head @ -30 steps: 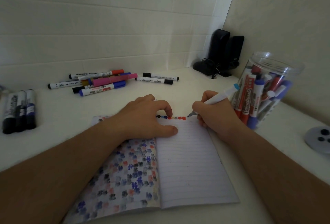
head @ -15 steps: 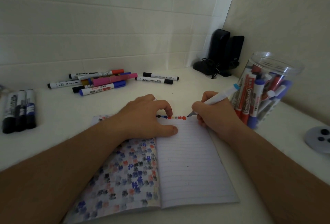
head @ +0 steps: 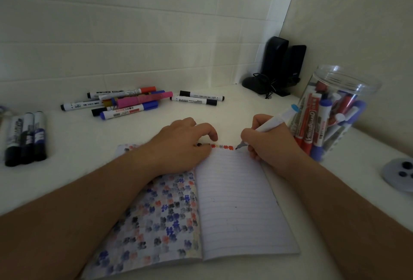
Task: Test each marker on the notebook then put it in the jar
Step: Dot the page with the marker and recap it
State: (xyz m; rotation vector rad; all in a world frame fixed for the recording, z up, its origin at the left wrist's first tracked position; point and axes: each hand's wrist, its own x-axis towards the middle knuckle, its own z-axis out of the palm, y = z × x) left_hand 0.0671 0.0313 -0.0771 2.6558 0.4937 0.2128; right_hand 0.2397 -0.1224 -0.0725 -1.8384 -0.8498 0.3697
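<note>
Two pale walls corner a white table (head: 78, 145) — left hand (head: 178, 143) pressing notebook (head: 234, 201), seemingly curled; right hand (head: 270, 143) grips marker (head: 272, 123).

One head-worn camera, looking down.
It is facing forward over the desk (head: 73, 168) toward the wall corner, sitting close above both forearms.

White tiled wall (head: 134, 34) behind, plain beige side wall (head: 357, 23), white tabletop (head: 89, 145), dim light
</note>
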